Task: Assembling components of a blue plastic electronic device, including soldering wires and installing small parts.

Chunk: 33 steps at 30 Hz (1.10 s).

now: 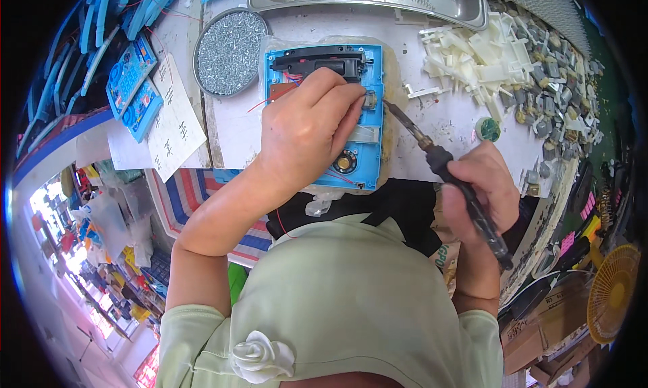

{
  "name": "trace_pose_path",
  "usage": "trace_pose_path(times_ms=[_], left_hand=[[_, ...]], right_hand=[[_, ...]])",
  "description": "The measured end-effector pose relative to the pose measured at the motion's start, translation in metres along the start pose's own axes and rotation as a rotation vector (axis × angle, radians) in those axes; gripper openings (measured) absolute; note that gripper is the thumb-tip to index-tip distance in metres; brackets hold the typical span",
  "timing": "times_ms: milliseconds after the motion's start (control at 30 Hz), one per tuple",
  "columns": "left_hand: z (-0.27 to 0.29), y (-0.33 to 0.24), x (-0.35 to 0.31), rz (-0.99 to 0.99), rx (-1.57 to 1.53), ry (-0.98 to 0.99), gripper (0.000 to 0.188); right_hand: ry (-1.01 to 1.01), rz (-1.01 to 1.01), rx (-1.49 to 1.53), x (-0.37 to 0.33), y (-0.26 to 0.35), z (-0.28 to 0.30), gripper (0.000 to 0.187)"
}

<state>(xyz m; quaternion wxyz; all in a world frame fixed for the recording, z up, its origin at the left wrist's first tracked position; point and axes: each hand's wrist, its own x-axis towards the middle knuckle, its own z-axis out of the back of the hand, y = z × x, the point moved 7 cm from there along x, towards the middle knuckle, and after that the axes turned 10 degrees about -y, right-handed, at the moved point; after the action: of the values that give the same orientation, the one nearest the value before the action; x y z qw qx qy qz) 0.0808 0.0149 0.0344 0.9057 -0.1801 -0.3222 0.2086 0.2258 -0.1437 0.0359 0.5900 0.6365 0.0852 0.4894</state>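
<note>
A blue plastic housing [373, 57] lies open on the table in front of me, with a black part [324, 58], a round speaker [345, 162] and thin wires inside. My left hand [307, 121] reaches over it, fingers pinched together at its right side, beside a small metal part [369, 100]. What the fingertips hold is hidden. My right hand [482, 189] grips a soldering iron [440, 162] by its black handle. Its thin tip points up and left, close to the housing's right edge near the left fingertips.
A round dish of screws [231, 53] stands left of the housing, a metal tray [368, 8] behind. White plastic parts [482, 50] and grey metal parts [553, 84] pile at right, near a small green container [487, 129]. Blue shells [101, 23] and a paper sheet [177, 121] lie left.
</note>
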Motion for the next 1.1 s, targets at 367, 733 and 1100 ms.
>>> trace_pose_path(times_ms=[367, 733, 1100], left_hand=[[0.001, -0.004, 0.005, 0.021, 0.048, 0.041, 0.018], [0.001, -0.003, 0.004, 0.039, 0.039, 0.025, 0.016], [0.0, -0.003, 0.004, 0.053, 0.063, 0.04, 0.015]], right_hand=[[0.027, 0.053, -0.043, 0.003, 0.0, -0.011, 0.025], [0.082, 0.134, -0.134, 0.007, 0.007, -0.02, 0.03], [0.121, 0.151, -0.195, 0.004, 0.01, -0.022, 0.039]])
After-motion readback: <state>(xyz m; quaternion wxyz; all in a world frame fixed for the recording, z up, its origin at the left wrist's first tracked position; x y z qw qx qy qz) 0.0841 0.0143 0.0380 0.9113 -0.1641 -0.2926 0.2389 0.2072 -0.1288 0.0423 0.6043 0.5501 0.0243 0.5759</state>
